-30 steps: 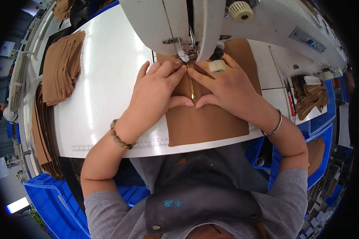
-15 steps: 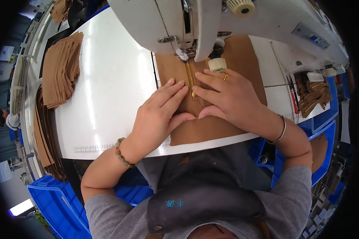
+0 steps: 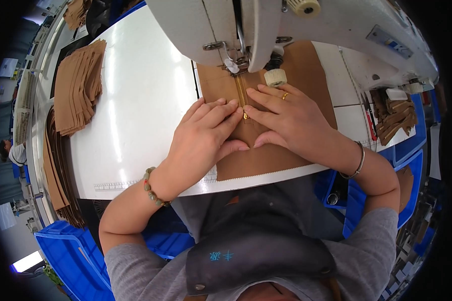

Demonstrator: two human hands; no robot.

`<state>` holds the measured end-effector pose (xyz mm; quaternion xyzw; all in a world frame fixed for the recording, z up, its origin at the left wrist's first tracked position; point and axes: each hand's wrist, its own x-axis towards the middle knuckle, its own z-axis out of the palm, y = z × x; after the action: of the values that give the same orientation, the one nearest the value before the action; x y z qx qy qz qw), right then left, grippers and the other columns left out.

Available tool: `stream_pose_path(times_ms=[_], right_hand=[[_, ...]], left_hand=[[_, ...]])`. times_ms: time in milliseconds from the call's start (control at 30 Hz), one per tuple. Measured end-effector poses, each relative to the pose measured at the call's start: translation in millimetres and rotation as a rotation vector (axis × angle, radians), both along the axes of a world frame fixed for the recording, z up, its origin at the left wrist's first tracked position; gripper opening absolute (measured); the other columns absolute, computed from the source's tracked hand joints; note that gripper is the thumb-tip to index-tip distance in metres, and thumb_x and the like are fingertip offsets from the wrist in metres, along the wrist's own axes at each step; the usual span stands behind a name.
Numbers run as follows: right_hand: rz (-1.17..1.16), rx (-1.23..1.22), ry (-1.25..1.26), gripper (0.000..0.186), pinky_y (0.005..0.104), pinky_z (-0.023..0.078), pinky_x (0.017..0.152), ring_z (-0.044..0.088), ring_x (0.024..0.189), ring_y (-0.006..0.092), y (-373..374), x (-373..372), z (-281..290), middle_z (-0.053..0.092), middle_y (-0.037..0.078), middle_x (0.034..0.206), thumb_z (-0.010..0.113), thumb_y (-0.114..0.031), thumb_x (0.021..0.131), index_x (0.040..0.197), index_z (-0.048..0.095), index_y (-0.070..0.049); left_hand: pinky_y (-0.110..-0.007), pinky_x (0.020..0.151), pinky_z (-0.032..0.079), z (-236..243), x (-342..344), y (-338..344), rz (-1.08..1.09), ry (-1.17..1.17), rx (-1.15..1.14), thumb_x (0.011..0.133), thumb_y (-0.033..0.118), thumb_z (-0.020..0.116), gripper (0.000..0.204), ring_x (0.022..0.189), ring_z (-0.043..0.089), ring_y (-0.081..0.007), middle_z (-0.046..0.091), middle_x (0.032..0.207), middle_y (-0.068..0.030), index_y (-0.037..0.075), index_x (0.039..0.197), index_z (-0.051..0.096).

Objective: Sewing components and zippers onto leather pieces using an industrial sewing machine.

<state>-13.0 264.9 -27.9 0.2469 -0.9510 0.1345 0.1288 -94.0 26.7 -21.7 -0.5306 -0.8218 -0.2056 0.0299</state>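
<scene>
A brown fabric piece [image 3: 266,160] lies flat on the white table [image 3: 135,115] under the head of a white sewing machine [image 3: 266,25]. A gold zipper [image 3: 241,95] runs down from the presser foot [image 3: 234,65]. My left hand [image 3: 206,135] presses flat on the fabric just left of the zipper, fingers together. My right hand [image 3: 286,118], with a ring, presses flat just right of it. The fingertips of both hands meet at the zipper's lower end. Neither hand grips anything.
A stack of cut brown pieces [image 3: 78,85] lies at the table's left, with more hanging off the left edge [image 3: 55,170]. Small brown scraps [image 3: 394,118] sit at the right. Blue bins [image 3: 70,251] stand below the table. Another person [image 3: 10,150] is at far left.
The fabric and zipper have fed away from me under the presser foot, and both hands have slid forward with them, staying flat on either side of the zipper.
</scene>
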Motion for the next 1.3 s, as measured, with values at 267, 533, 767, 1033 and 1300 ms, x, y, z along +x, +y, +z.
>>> stream_pose_path(times_ms=[267,533,767,1033,1300], right_hand=[[-0.035,-0.027,-0.065,0.057,0.0498,0.042,0.116,0.059,0.13,0.0268,6.6,-21.9,-0.9,0.066,0.009,0.132,0.077,-0.045,0.082,0.127,0.07,-0.009],[-0.065,-0.083,0.006,0.055,0.046,0.045,0.113,0.063,0.121,0.0263,13.8,-35.9,-7.3,0.07,0.005,0.116,0.078,-0.044,0.082,0.125,0.071,-0.011],[-0.066,-0.121,0.051,0.047,0.0415,0.049,0.109,0.066,0.117,0.0268,10.1,-33.4,-5.7,0.073,0.004,0.119,0.081,-0.04,0.079,0.115,0.077,-0.01],[-0.067,-0.118,0.027,0.046,0.0459,0.048,0.11,0.066,0.114,0.0275,11.6,-36.5,-6.2,0.073,0.007,0.114,0.082,-0.039,0.078,0.114,0.077,-0.01],[-0.056,-0.142,0.022,0.05,0.0466,0.047,0.111,0.067,0.109,0.0296,12.9,-38.6,-7.8,0.073,0.009,0.114,0.079,-0.039,0.082,0.123,0.075,-0.011]], left_hand=[[-0.049,0.112,0.045,-3.9,-20.7,7.3,0.032,0.055,0.013,0.079,0.041,0.082,0.063,0.127,0.063,-0.0299,0.069,0.134,-0.0096,0.005,0.13,0.072],[-0.051,0.114,0.043,-5.9,-36.8,15.9,0.087,0.057,0.015,0.085,0.04,0.078,0.055,0.129,0.061,-0.0254,0.069,0.132,-0.0069,0.006,0.127,0.074],[-0.048,0.113,0.045,-11.6,-31.7,12.8,0.085,0.102,0.074,0.086,0.039,0.078,0.049,0.126,0.064,-0.0245,0.072,0.126,-0.0048,0.007,0.123,0.076],[-0.049,0.112,0.046,-7.5,-35.4,13.7,0.083,0.097,0.057,0.084,0.039,0.079,0.051,0.123,0.066,-0.0251,0.073,0.126,-0.0047,0.008,0.124,0.076],[-0.05,0.112,0.046,-8.2,-38.2,14.7,0.087,0.096,0.077,0.085,0.04,0.078,0.05,0.117,0.067,-0.0259,0.072,0.123,-0.0046,0.008,0.125,0.076]])
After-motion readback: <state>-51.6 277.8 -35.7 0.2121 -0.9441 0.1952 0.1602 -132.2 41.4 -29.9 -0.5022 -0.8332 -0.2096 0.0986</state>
